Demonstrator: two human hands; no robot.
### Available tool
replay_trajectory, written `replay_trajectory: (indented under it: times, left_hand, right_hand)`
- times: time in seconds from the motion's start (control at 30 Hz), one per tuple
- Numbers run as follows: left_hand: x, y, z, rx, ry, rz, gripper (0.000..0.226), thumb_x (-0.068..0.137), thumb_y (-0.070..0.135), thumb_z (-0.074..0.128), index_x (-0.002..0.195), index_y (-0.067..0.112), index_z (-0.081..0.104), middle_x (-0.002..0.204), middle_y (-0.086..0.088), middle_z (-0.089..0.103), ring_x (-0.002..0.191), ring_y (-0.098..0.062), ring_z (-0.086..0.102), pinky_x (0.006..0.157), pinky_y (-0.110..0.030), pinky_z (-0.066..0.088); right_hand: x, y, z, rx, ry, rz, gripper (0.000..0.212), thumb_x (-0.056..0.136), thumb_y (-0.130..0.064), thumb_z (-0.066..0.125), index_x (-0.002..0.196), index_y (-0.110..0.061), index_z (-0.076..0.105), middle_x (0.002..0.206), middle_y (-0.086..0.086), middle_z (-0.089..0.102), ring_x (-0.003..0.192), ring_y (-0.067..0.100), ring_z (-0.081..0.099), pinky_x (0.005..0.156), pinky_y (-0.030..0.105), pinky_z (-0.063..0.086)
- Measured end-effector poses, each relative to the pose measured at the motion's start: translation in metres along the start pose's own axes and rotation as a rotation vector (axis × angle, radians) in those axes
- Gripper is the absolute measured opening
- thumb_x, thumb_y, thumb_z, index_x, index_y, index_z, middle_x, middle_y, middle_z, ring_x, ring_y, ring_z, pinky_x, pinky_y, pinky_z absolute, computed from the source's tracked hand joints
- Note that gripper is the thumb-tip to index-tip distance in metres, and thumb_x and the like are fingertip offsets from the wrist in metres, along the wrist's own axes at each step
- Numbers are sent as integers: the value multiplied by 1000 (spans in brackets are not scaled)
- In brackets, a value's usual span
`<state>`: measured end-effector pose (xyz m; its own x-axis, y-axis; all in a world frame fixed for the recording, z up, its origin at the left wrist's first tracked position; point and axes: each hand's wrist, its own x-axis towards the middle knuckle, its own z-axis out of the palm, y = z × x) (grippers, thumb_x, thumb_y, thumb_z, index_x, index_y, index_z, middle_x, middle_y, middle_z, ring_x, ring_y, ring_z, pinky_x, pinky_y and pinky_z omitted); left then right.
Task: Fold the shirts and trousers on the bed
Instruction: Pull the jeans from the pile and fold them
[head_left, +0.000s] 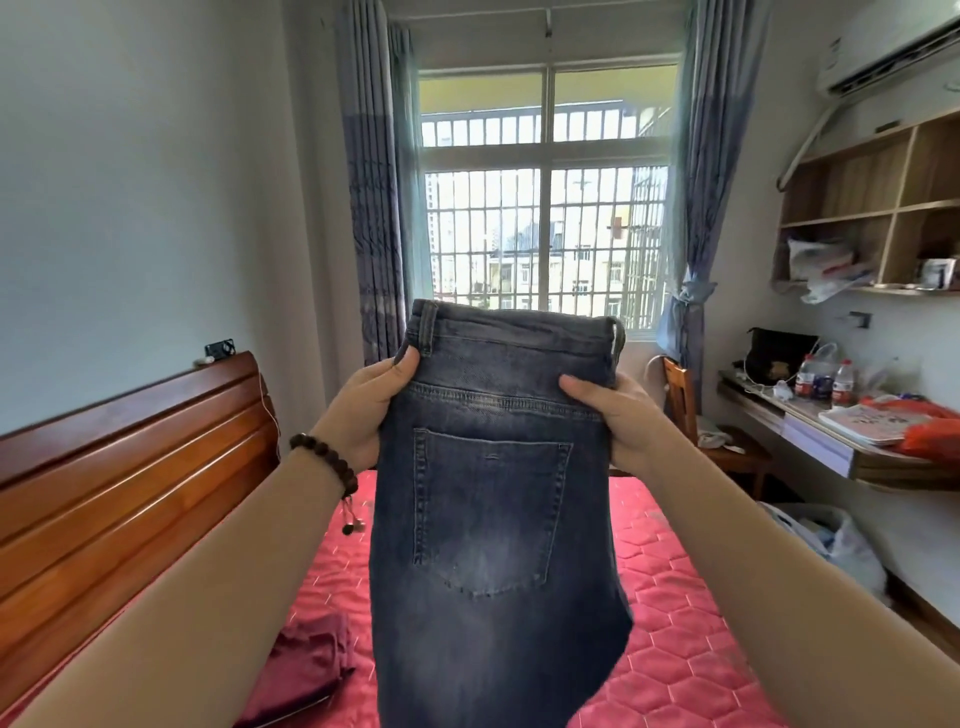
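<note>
A pair of dark blue jeans (493, 519) hangs upright in the air before me, folded lengthwise so one back pocket faces me, waistband at the top. My left hand (363, 410), with a bead bracelet on its wrist, grips the left edge just under the waistband. My right hand (613, 421) grips the right edge at the same height, thumb on the front. The legs drop out of the bottom of the view. Below lies the bed with its red quilted cover (675, 597). A dark red folded garment (306, 665) lies on the bed at lower left.
A wooden headboard (119, 493) runs along the left. At the right stand a desk (852, 447) with bottles and bags, a wooden chair (691, 410) and wall shelves (872, 208). A barred window with curtains (545, 208) is straight ahead.
</note>
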<state>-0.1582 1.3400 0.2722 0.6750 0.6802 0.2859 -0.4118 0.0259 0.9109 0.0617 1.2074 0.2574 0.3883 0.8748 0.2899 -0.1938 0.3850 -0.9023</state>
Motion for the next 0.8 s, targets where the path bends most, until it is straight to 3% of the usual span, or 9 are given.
replay_trajectory:
  times: [0.07,0.23,0.37,0.53,0.67,0.8]
  left_hand:
    - [-1,6,-10,61,33,69,37,86,30,57,112,3,62,104,-13,69,86,-23,69,69,-33,58]
    - [-5,23,-3,176,53,152,22,84,19,63,103,8,65,91,-4,74,80,-17,70,63,-26,56]
    - [-7,20,-4,265,116,218,17,78,12,72,95,10,71,95,-7,74,87,-19,70,73,-30,57]
    - [-22,7,1,264,153,244,27,67,20,77,93,12,73,96,-8,74,90,-21,69,81,-33,56]
    - [-46,11,18,435,149,433,20,76,14,77,96,15,73,93,3,75,87,-9,69,76,-22,53]
    - [-66,45,38,487,95,671,20,81,11,73,99,19,70,93,12,73,89,-3,67,77,-16,51]
  right_hand:
    - [1,-8,12,-30,32,-83,34,63,-9,75,96,-6,67,89,9,74,77,22,71,65,31,58]
    - [-3,-15,35,-168,40,-114,18,77,-2,71,93,-8,67,86,4,75,78,19,71,65,28,57]
    - [-13,-33,38,-233,-10,-135,19,76,-19,71,93,-14,67,88,1,75,82,16,71,74,32,59]
    - [-28,-34,39,-497,101,-279,6,87,-15,67,90,-19,70,87,-3,74,85,15,70,77,32,57]
    - [-59,-41,37,-569,162,-326,9,88,-21,66,85,-25,73,89,-4,75,88,17,70,83,39,55]
    - [-88,-78,50,-487,142,-445,5,83,-30,67,83,-30,73,89,-8,74,86,12,70,74,30,56]
